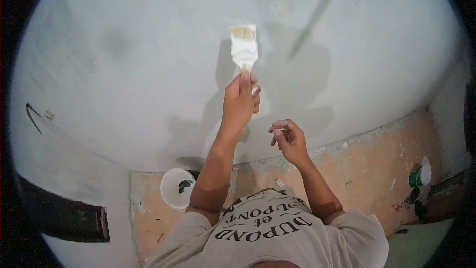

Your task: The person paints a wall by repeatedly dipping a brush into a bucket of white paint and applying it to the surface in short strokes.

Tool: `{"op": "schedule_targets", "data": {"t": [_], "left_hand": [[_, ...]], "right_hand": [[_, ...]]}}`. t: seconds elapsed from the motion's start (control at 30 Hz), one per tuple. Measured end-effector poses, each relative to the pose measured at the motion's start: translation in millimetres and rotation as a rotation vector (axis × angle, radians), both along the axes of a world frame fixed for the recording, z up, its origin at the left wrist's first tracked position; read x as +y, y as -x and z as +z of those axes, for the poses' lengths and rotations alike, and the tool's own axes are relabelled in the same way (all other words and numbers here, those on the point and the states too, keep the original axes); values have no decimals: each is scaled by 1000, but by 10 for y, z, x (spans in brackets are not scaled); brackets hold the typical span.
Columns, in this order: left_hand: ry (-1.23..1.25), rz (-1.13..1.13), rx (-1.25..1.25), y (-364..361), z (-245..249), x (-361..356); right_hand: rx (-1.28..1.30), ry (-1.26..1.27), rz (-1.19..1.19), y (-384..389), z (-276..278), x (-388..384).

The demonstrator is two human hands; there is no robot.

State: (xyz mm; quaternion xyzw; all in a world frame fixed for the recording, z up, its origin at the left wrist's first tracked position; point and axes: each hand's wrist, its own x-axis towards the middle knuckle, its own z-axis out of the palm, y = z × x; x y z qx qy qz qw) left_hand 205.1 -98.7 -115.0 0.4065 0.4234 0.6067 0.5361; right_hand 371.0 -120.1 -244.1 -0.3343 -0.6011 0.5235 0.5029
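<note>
Pale grey wall point(124, 69) fills the view as the left hand point(240, 101), grip closed around the handle, holds a white-coated paintbrush point(244, 49) against it. The right hand point(287, 139) hangs lower, fingers curled; whether it pinches anything is unclear. A white bucket point(177, 188) stands below.

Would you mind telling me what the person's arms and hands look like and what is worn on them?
Both arms are bare below the short sleeves of a beige T-shirt printed with dark lettering. The left hand and right hand wear no gloves, and no watch or ring shows.
</note>
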Motion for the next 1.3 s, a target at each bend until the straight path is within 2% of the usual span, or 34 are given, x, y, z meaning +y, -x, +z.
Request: {"op": "schedule_targets", "data": {"t": [0.07,0.2,0.27,0.4,0.6,0.67,0.73,0.8,0.83,0.87,0.93,1.03,1.1,1.13,1.2,1.3], "left_hand": [[-75,7,82,-49,161,122],[-149,-14,96,-127,436,439],[-110,-36,-20,-140,429,574],[-25,81,32,-184,102,581],[84,52,17,-108,-434,417],[76,-52,-70,-105,-555,258],[42,-55,-43,-133,-695,145],[97,-8,124,-233,-621,-61],[82,6,7,-283,-749,-65],[81,8,3,-311,-809,-93],[-70,136,225,-349,-902,-146],[-138,136,405,-282,-990,-189],[-200,57,438,-216,-956,-239],[-203,61,434,-212,-964,-268],[-116,108,241,-212,-1001,-352],[-114,49,191,-113,-781,-542]], "right_hand": [[34,-17,-31,-1,-116,-9],[63,-29,-72,-23,-157,-60],[46,53,-97,-30,-182,-121],[71,133,-117,-41,-187,-209],[30,215,-126,-74,-47,-170],[17,216,-95,-28,20,-114],[81,120,-11,75,150,-71],[114,108,13,196,230,13],[207,171,-8,254,264,58],[299,234,-29,308,311,94],[272,319,-74,328,389,105],[122,363,-15,304,440,114],[150,277,-185,368,584,58],[146,273,-182,354,621,82],[-133,-180,-376,324,705,192],[-226,-336,-490,244,872,372]]}}
